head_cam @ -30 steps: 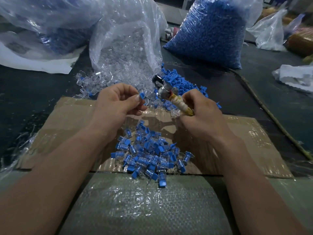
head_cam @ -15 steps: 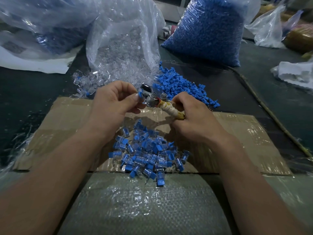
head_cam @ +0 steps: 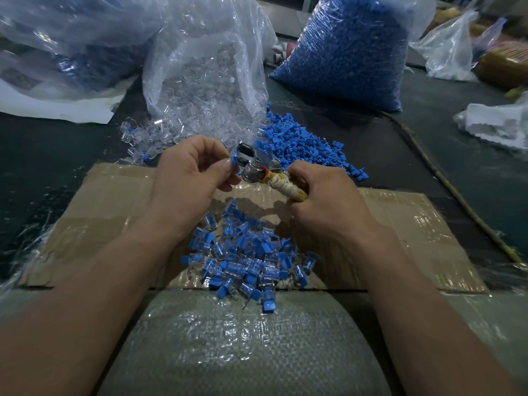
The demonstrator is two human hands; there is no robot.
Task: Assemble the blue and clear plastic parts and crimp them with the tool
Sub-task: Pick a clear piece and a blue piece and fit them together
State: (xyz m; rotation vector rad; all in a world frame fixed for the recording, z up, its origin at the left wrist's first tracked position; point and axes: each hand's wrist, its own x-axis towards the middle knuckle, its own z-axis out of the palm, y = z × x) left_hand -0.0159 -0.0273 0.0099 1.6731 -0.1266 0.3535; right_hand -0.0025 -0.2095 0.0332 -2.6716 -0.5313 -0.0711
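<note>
A blue part (head_cam: 233, 162) is pinched by the left hand (head_cam: 188, 178) against the metal head of the crimping tool (head_cam: 257, 167), whose wrapped handle is gripped by the right hand (head_cam: 328, 201), above the cardboard's (head_cam: 114, 195) far edge. Finished pieces (head_cam: 245, 255) are heaped near its front edge.

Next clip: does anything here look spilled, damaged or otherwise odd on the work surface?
Mostly ordinary clutter. Loose clear parts spill from the open bag onto the dark surface, and the tool handle is bound in makeshift pale wrapping. Nothing looks broken.
</note>
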